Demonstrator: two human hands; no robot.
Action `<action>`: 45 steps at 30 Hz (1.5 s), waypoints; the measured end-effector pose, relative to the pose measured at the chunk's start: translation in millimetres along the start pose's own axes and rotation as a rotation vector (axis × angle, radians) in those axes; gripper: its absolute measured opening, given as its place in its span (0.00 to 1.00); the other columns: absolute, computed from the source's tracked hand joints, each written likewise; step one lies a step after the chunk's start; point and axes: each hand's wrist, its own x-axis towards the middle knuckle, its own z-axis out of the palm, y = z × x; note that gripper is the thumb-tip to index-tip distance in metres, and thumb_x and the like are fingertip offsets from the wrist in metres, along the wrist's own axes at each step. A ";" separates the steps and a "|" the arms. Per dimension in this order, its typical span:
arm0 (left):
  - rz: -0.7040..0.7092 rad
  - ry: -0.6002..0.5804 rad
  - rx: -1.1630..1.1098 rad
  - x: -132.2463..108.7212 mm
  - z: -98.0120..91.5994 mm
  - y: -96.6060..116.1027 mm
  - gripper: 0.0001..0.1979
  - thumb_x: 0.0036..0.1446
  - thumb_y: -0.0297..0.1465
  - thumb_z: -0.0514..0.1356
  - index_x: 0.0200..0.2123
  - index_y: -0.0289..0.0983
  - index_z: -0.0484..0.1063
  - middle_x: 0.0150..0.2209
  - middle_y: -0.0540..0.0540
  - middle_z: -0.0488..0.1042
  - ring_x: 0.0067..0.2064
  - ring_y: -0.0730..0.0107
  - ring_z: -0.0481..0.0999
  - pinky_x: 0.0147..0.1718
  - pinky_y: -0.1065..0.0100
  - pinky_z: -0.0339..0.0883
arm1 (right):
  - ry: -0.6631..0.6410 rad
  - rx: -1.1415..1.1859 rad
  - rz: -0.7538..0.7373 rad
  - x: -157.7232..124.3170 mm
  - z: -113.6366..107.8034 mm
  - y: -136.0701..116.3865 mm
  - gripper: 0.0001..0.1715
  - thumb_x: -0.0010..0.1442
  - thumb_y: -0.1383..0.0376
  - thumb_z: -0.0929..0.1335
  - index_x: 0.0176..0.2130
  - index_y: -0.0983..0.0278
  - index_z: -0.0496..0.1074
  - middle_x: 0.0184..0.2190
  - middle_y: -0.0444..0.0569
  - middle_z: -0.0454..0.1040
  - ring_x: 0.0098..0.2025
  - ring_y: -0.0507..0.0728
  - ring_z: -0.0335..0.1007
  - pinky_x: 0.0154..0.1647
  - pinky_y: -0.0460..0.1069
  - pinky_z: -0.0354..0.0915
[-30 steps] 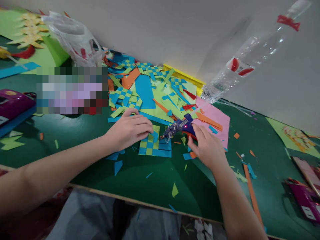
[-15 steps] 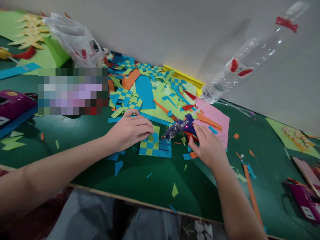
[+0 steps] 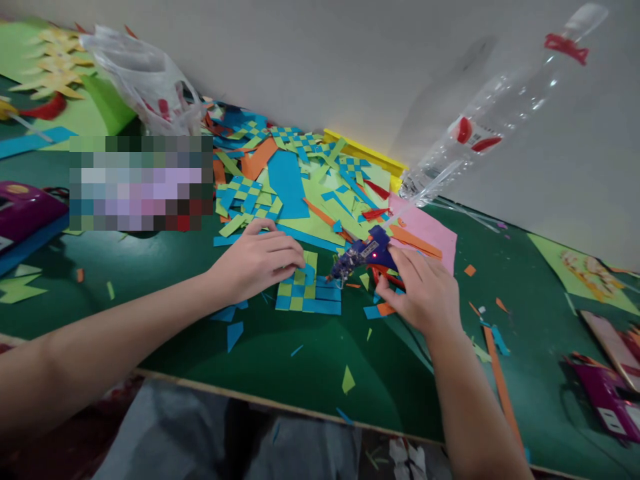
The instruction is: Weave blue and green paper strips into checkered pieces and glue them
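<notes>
A small woven mat of blue and green paper strips point(image 3: 296, 298) lies on the green table in front of me, with loose blue strips at its right side. My left hand point(image 3: 267, 257) is closed at the mat's upper left, its fingertips pinching a blue strip point(image 3: 310, 273) that is bent back over the weave. In my right hand point(image 3: 425, 290) is a dark blue glue gun point(image 3: 379, 248) with a small red light. Its nozzle, crusted with clear stringy glue, points left, close above the blue strips. I cannot tell whether it touches them.
Behind the mat lies a heap of woven pieces and paper strips point(image 3: 287, 180). A tall plastic bottle point(image 3: 465, 140) leans by the wall next to pink paper point(image 3: 425, 227). Purple devices point(image 3: 30, 217) sit at both sides, a phone point(image 3: 607, 340) at right. Paper scraps litter the table.
The glue gun's nozzle has shifted slightly right and down relative to the mat. My left hand keeps its pinch in the same place. The whole view has drifted a little.
</notes>
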 end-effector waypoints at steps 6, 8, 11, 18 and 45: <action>-0.011 0.008 -0.021 -0.3 -0.6 0.4 0.08 0.63 0.27 0.56 0.35 0.40 0.74 0.38 0.49 0.80 0.38 0.69 0.78 0.50 0.58 0.57 | 0.075 -0.024 0.017 -1.3 -0.6 6.2 0.26 0.57 0.65 0.66 0.54 0.69 0.64 0.40 0.57 0.78 0.40 0.62 0.76 0.38 0.54 0.67; -0.021 0.000 -0.027 0.2 -1.3 1.1 0.08 0.63 0.27 0.55 0.35 0.40 0.74 0.38 0.50 0.80 0.38 0.68 0.79 0.50 0.58 0.57 | 0.098 -0.013 0.053 -4.4 0.2 12.1 0.27 0.56 0.64 0.67 0.55 0.68 0.64 0.41 0.57 0.78 0.41 0.63 0.75 0.41 0.54 0.67; -0.025 -0.014 -0.023 0.8 -1.6 1.7 0.08 0.63 0.27 0.55 0.35 0.41 0.74 0.39 0.50 0.80 0.39 0.68 0.79 0.51 0.59 0.57 | 0.101 -0.004 0.139 -10.8 1.2 24.4 0.28 0.55 0.63 0.67 0.55 0.67 0.63 0.40 0.57 0.77 0.41 0.64 0.75 0.42 0.56 0.67; 0.013 0.057 0.065 0.5 1.6 1.4 0.15 0.63 0.26 0.56 0.53 0.40 0.69 0.45 0.45 0.78 0.45 0.67 0.78 0.50 0.61 0.60 | 0.072 -0.066 0.379 -28.2 6.1 53.1 0.28 0.53 0.60 0.66 0.53 0.67 0.64 0.39 0.58 0.75 0.40 0.67 0.74 0.42 0.58 0.68; -0.049 -0.143 -0.038 -1.8 3.9 2.2 0.11 0.66 0.32 0.52 0.43 0.39 0.75 0.45 0.46 0.78 0.44 0.67 0.77 0.52 0.58 0.57 | -0.024 0.211 1.181 -86.5 88.6 111.2 0.36 0.50 0.49 0.67 0.51 0.70 0.64 0.48 0.69 0.69 0.49 0.71 0.67 0.49 0.68 0.63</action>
